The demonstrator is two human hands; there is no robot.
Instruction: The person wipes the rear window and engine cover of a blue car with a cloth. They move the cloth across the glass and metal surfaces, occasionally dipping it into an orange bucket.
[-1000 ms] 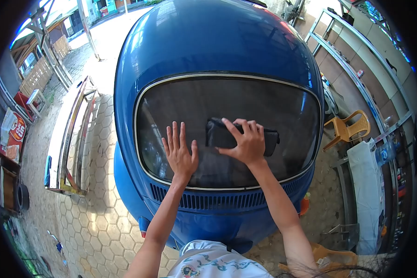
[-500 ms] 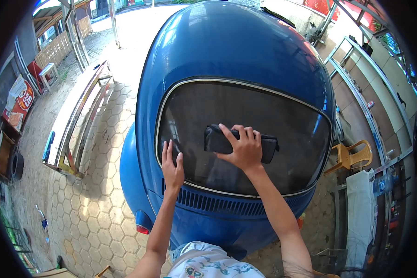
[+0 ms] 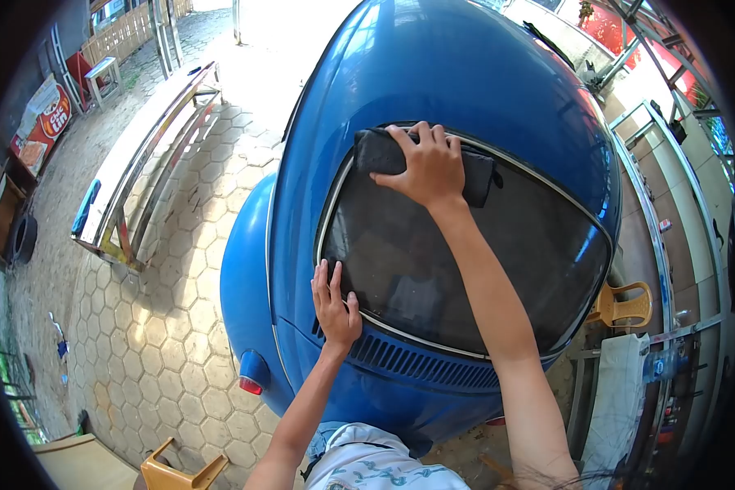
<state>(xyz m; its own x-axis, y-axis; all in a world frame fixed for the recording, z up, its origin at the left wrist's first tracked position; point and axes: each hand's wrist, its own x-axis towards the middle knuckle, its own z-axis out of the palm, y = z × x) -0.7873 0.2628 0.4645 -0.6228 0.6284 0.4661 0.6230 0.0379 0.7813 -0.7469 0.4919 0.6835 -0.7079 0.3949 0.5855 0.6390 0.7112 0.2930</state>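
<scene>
A blue rounded car (image 3: 465, 69) fills the middle of the view, its dark rear window (image 3: 474, 261) framed by a bright trim. My right hand (image 3: 429, 167) presses a folded black cloth (image 3: 478, 178) against the upper left part of the glass, fingers spread over it. Part of the cloth lies under the palm, out of sight. At the lower left corner of the window, my left hand (image 3: 335, 314) rests with its fingers stretched out, holding nothing. Below the window runs a row of vent slots (image 3: 416, 359).
A long bench (image 3: 139, 180) stands on the hexagonal paving to the left. Yellow plastic chairs are at the right (image 3: 622, 305) and at the lower left (image 3: 184, 465). Metal racking (image 3: 670, 269) lines the right side. A red tail light (image 3: 251, 385) juts out at the car's lower left.
My right hand has moved the black cloth up the glass to the upper trim. My left hand stays near the window's lower left edge. The view has shifted and tilted.
</scene>
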